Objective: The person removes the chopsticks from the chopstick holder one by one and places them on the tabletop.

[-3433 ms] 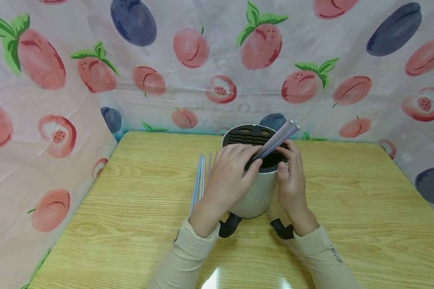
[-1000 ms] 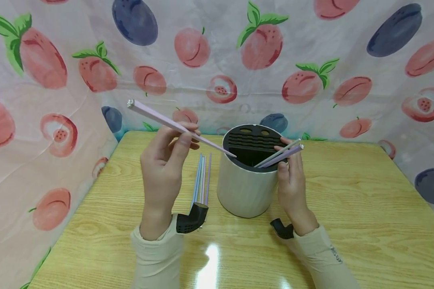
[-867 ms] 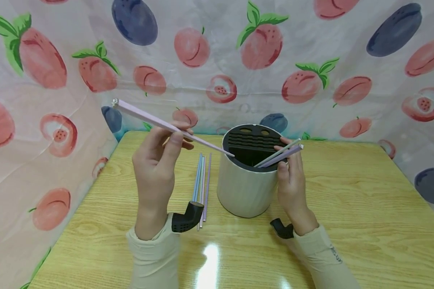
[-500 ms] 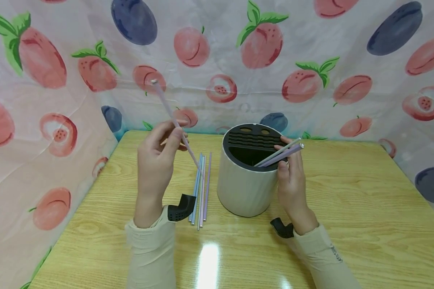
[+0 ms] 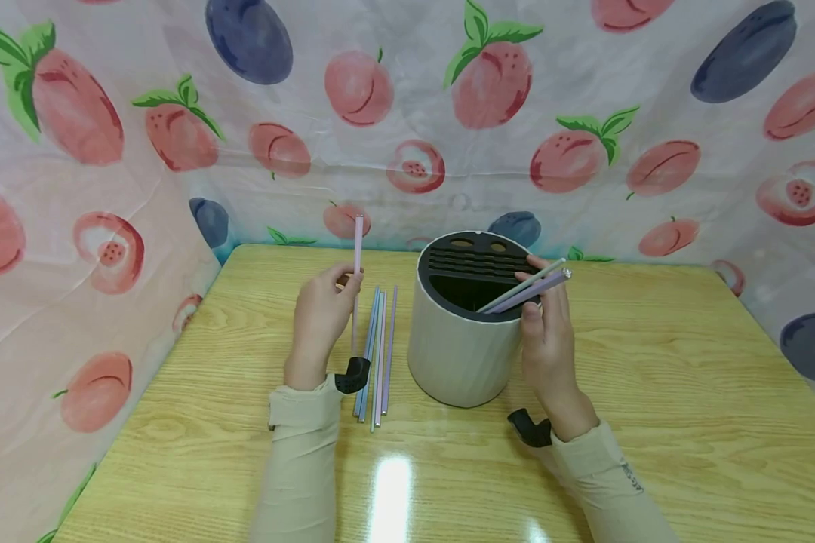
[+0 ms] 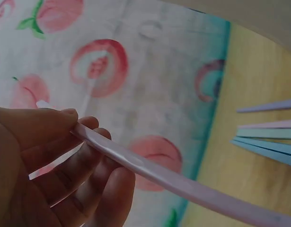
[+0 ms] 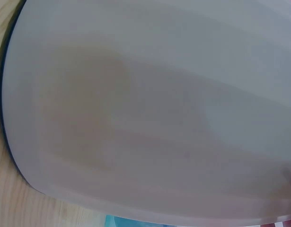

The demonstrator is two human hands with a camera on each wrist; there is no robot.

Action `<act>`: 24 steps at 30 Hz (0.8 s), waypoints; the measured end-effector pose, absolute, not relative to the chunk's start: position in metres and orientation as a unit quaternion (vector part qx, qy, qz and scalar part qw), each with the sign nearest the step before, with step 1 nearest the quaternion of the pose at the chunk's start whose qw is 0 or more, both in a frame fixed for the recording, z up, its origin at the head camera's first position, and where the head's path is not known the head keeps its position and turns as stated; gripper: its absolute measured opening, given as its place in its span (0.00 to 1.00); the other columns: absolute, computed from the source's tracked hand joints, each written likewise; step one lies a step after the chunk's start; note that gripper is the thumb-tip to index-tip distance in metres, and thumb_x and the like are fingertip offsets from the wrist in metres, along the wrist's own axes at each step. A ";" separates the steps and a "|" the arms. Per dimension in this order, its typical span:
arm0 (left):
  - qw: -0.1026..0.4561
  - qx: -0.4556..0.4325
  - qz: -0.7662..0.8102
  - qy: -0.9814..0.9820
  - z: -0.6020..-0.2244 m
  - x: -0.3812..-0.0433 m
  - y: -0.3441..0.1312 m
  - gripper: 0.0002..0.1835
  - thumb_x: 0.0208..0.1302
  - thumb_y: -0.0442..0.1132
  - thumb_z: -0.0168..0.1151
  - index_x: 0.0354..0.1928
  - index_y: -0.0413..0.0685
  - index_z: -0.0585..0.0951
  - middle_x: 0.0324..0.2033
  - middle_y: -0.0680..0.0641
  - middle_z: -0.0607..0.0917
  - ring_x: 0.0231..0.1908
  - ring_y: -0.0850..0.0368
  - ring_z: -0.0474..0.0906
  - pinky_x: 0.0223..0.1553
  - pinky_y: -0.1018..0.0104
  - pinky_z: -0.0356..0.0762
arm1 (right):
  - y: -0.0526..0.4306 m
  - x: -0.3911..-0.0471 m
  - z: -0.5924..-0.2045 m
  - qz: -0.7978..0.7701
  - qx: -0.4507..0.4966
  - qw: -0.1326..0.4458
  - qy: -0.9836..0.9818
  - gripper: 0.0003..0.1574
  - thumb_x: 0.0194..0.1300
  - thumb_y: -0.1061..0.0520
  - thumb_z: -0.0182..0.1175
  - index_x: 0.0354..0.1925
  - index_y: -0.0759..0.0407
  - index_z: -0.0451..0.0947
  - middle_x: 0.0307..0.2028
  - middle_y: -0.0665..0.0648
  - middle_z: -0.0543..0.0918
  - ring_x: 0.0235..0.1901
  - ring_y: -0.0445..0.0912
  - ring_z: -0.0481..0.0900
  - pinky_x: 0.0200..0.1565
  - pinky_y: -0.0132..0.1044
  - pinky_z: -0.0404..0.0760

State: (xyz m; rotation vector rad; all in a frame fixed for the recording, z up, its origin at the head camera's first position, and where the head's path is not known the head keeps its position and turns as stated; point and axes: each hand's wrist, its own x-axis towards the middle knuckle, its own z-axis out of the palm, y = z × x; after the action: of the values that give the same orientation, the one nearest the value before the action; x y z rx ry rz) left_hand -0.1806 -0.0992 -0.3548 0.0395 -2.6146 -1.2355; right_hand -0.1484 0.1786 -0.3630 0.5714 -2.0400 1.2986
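My left hand (image 5: 322,317) pinches a pink chopstick (image 5: 358,241) between thumb and fingers, thick end up, above the left part of the table. In the left wrist view this chopstick (image 6: 159,172) slants down to the right from the fingertips. My right hand (image 5: 550,354) grips the right side of a round off-white utensil holder (image 5: 462,362) with a black slotted top. A purple chopstick (image 5: 536,287) and a pale green one lean out over its rim beside my right fingers; their lower ends are hidden inside. The holder's wall (image 7: 150,113) fills the right wrist view.
Several blue, green, pink and purple chopsticks (image 5: 390,354) lie side by side on the wooden table (image 5: 210,392), left of the holder. Black wrist cameras (image 5: 530,429) stick out from both sleeves. A fruit-print cloth (image 5: 407,90) hangs behind and to the left.
My left hand came away from the holder with the pink chopstick, moved left, and has turned it from slanted to nearly upright beside the chopsticks on the table. My right hand stays put.
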 end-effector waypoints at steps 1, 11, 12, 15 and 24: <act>0.113 0.021 -0.413 -0.903 -0.359 -0.183 -0.100 0.13 0.64 0.50 0.50 0.46 0.57 0.78 0.32 0.53 0.79 0.24 0.56 0.73 0.22 0.63 0.70 | 0.179 -0.148 -0.363 0.495 0.218 0.322 -0.777 0.39 0.64 0.31 0.37 0.57 0.58 0.66 0.63 0.52 0.59 0.63 0.48 0.52 0.59 0.52 0.53; 0.020 0.061 -0.425 -0.903 -0.396 -0.196 -0.101 0.14 0.64 0.45 0.51 0.46 0.46 0.76 0.33 0.47 0.79 0.21 0.57 0.77 0.21 0.68 0.75 | 0.178 -0.148 -0.362 0.492 0.217 0.325 -0.778 0.40 0.63 0.31 0.36 0.57 0.58 0.66 0.63 0.52 0.59 0.63 0.48 0.52 0.59 0.53 0.53; 0.012 0.066 -0.424 -0.903 -0.399 -0.197 -0.101 0.14 0.64 0.44 0.51 0.46 0.45 0.76 0.33 0.47 0.79 0.20 0.57 0.77 0.21 0.68 0.75 | 0.178 -0.148 -0.362 0.493 0.218 0.325 -0.777 0.40 0.63 0.31 0.36 0.57 0.58 0.66 0.63 0.52 0.59 0.63 0.48 0.52 0.59 0.53 0.53; -0.020 0.078 -0.417 -0.905 -0.409 -0.198 -0.100 0.12 0.63 0.42 0.53 0.44 0.43 0.77 0.30 0.46 0.80 0.18 0.58 0.77 0.20 0.68 0.75 | 0.178 -0.148 -0.362 0.495 0.219 0.324 -0.776 0.40 0.63 0.31 0.37 0.57 0.58 0.66 0.63 0.52 0.58 0.63 0.48 0.52 0.59 0.53 0.54; -0.074 0.080 -0.438 -0.893 -0.429 -0.199 -0.096 0.13 0.59 0.38 0.55 0.46 0.42 0.76 0.22 0.46 0.80 0.14 0.58 0.77 0.18 0.67 0.76 | 0.179 -0.148 -0.363 0.496 0.217 0.323 -0.777 0.40 0.63 0.31 0.37 0.57 0.58 0.66 0.63 0.52 0.59 0.63 0.48 0.52 0.59 0.52 0.54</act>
State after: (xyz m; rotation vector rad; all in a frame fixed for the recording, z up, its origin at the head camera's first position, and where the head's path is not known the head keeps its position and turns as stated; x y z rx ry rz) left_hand -0.1994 -0.0956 -0.4289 0.2631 -2.9437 -1.4434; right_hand -0.1479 0.1786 -0.3626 0.5700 -2.0386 1.3012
